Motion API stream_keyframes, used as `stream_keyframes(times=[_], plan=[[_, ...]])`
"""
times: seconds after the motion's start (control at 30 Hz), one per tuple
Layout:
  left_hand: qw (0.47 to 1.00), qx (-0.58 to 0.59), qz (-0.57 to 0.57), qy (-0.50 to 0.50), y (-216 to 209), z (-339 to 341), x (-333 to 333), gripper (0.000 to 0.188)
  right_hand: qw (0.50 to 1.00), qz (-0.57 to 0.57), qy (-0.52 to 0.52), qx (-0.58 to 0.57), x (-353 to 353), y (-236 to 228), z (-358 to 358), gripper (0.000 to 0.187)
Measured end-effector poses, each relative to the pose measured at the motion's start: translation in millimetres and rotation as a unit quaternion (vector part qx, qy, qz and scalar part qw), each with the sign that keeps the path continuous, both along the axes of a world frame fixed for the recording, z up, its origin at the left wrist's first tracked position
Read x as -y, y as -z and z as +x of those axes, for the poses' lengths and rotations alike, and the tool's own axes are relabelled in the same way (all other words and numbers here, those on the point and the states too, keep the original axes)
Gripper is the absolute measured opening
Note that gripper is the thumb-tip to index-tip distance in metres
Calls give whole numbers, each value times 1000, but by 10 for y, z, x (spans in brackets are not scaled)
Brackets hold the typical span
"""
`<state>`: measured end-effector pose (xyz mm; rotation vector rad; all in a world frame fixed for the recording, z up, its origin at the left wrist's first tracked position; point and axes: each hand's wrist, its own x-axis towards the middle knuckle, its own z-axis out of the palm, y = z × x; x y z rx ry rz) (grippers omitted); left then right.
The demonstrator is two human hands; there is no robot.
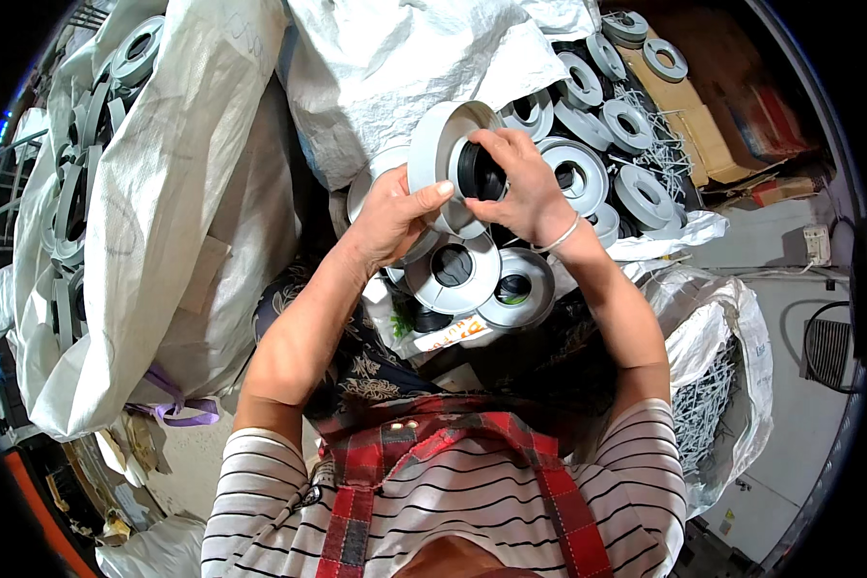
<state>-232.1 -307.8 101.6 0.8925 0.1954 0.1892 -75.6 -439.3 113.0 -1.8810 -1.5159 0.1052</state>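
My left hand (391, 218) grips a light grey flanged plastic ring (432, 146) by its side, thumb on the near edge. Against the ring's opening, my right hand (532, 189) pinches a round black part (478, 173) between thumb and fingers. How deep the black part sits in the ring cannot be made out. Just below both hands, over my lap, lie more grey rings, among them a flat one (452, 273) and another (518, 287) with black showing in its centre. A white label strip (453, 334) with orange marks lies in front of them.
Several grey rings (629, 125) and thin grey sticks are heaped at the far right beside cardboard (679, 120). A tall white woven sack (178, 183) of rings stands left. White sheeting (395, 82) covers the far middle. Near right, an open sack (742, 385) holds thin grey sticks (705, 416).
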Motion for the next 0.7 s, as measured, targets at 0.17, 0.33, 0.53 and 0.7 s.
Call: stream_keyframes(times=[0.17,0.33,0.53,0.7], plan=[[997,14,69,-23,36,9,55,45,948,33,39,-313,-36,-25,-17,74],[997,23,61,-49,38,4,-64,51,887,-130,8,-442,-62,21,46,59],[899,3,408,-159,26,-91,-79,65,746,-137,45,-650,-271,345,172,66],[794,-196,566,-104,127,-20,-202,65,957,-98,274,-4,-578,1249,1310,74]])
